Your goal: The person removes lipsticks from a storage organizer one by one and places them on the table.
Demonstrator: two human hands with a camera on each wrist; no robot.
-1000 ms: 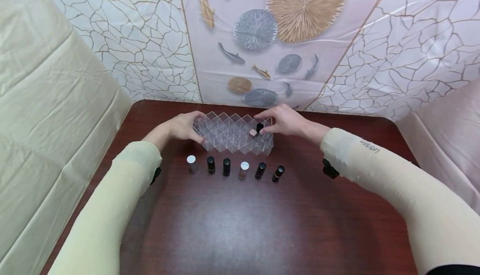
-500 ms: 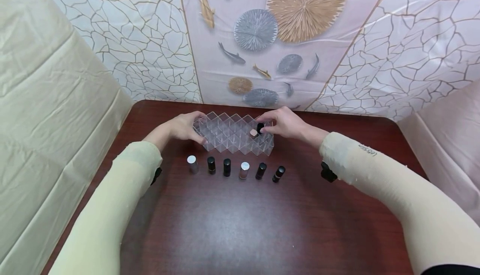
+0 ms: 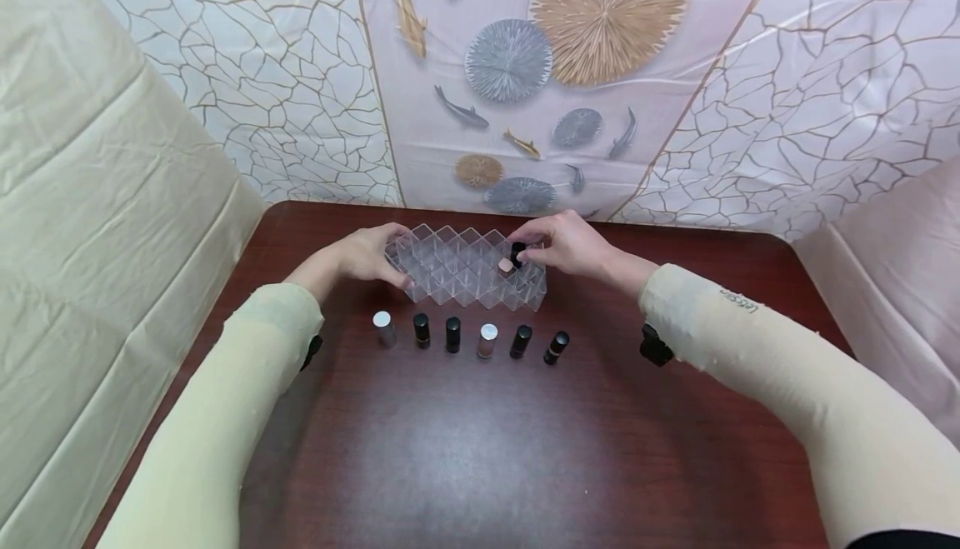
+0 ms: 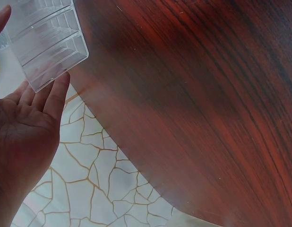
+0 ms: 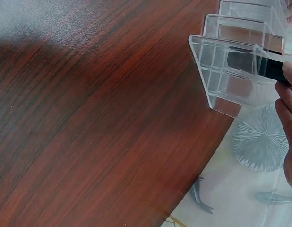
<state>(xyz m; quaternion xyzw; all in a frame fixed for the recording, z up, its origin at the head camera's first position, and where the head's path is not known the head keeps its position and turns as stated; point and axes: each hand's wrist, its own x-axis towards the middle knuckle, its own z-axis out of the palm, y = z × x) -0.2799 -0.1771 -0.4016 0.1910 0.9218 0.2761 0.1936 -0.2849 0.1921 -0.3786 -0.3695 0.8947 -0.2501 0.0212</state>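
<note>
A clear acrylic lipstick organizer (image 3: pixel 457 262) with diamond-shaped slots stands near the table's back edge. My left hand (image 3: pixel 365 253) holds its left end, thumb in front and fingers behind; in the left wrist view, the fingers (image 4: pixel 54 97) lie along the organizer's clear wall (image 4: pixel 56 61). At the right end, my right hand (image 3: pixel 573 243) pinches a black lipstick tube (image 3: pixel 517 254) between thumb and fingers. The right wrist view shows this black tube (image 5: pixel 273 69) with its lower part inside a slot. Close beside it, a pinkish-topped lipstick (image 3: pixel 506 267) sits in another slot.
Several lipstick tubes stand in a row in front of the organizer, from a silver-capped one (image 3: pixel 384 328) at left to a black one (image 3: pixel 557 347) at right. A patterned cloth (image 3: pixel 510 141) hangs behind the dark wooden table (image 3: pixel 465 449).
My right hand has shifted slightly, and the black lipstick tube has moved a little left in the head view. The left hand and the organizer stay in place.
</note>
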